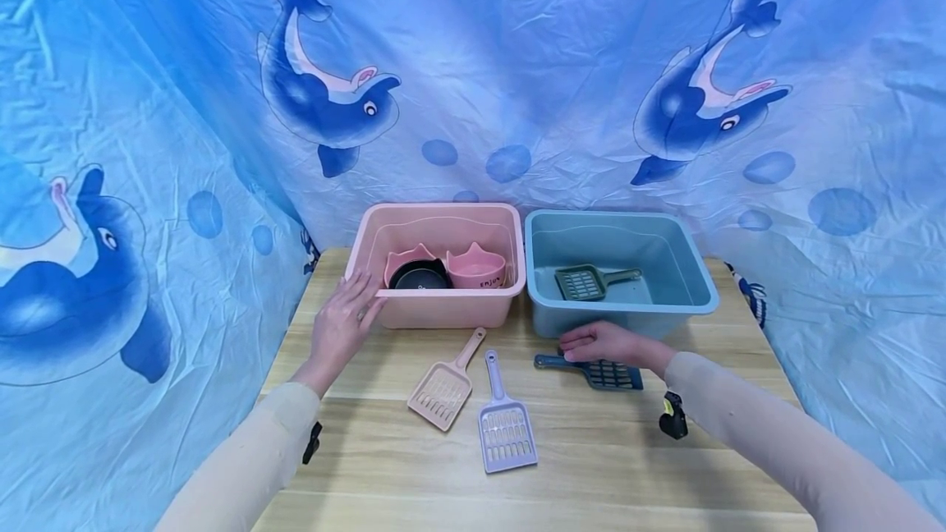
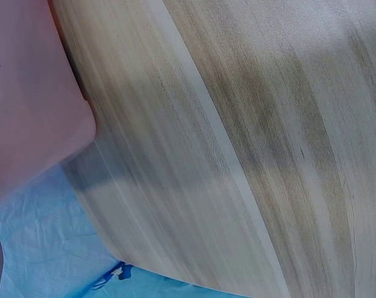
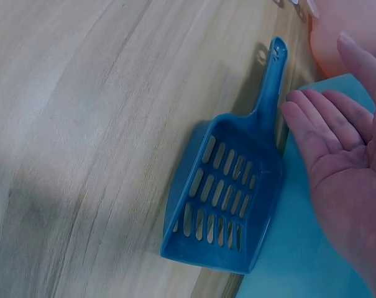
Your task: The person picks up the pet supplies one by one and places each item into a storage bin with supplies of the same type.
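In the head view my left hand (image 1: pixel 343 323) rests at the front left corner of the pink bin (image 1: pixel 443 309), its fingers extended over the rim. Only a sliver of that hand edges into the left wrist view. My right hand (image 1: pixel 609 345) hovers by the handle of a blue slotted litter scoop (image 3: pixel 228 186), in front of the teal bin (image 1: pixel 621 310). Seen from the right wrist, its palm (image 3: pixel 349 174) faces the camera, fingers loosely extended, holding nothing. The blue scoop lies on the table. Inside the teal bin sits a dark green litter scoop (image 1: pixel 584 283).
A pink litter scoop (image 1: pixel 443 388) and a lilac litter scoop (image 1: pixel 506 421) lie on the wooden table (image 1: pixel 606 466). The pink bin contains a black bowl (image 1: pixel 420 276) and pink cat-eared bowls (image 1: pixel 475 267). A blue dolphin-print curtain (image 1: pixel 473 64) hangs behind and at the sides.
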Demonstrator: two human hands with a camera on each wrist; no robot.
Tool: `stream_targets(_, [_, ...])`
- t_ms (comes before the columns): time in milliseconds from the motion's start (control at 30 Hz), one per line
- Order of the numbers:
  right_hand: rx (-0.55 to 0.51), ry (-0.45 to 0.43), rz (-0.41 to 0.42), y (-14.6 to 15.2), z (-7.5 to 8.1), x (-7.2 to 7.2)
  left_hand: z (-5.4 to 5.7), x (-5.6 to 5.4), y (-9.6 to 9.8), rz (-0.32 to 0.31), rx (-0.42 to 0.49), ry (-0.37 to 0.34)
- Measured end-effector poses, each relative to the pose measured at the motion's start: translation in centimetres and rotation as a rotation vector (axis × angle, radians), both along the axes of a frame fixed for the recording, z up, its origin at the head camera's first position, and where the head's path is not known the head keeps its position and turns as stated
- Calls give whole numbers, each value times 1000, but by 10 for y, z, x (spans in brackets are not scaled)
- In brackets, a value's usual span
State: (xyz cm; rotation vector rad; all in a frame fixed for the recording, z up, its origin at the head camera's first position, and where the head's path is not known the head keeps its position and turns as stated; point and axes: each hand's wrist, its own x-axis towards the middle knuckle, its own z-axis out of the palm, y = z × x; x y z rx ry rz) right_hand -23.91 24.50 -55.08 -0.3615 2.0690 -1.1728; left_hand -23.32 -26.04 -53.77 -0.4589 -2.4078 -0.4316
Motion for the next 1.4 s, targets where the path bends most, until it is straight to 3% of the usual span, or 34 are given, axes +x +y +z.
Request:
stream_targets(267, [4, 46, -28, -2, -2, -2, 0, -1, 0, -10, 4, 24])
stream_targets(533, [51, 17, -53, -2, -4, -2, 0, 0, 1, 2, 2, -4])
stream_targets(800, [97, 35, -42, 4, -6, 3, -1, 0, 1, -5, 8, 17])
stream_targets(1400, [43, -12, -44, 22, -5, 17, 0, 0, 0, -4, 11, 4])
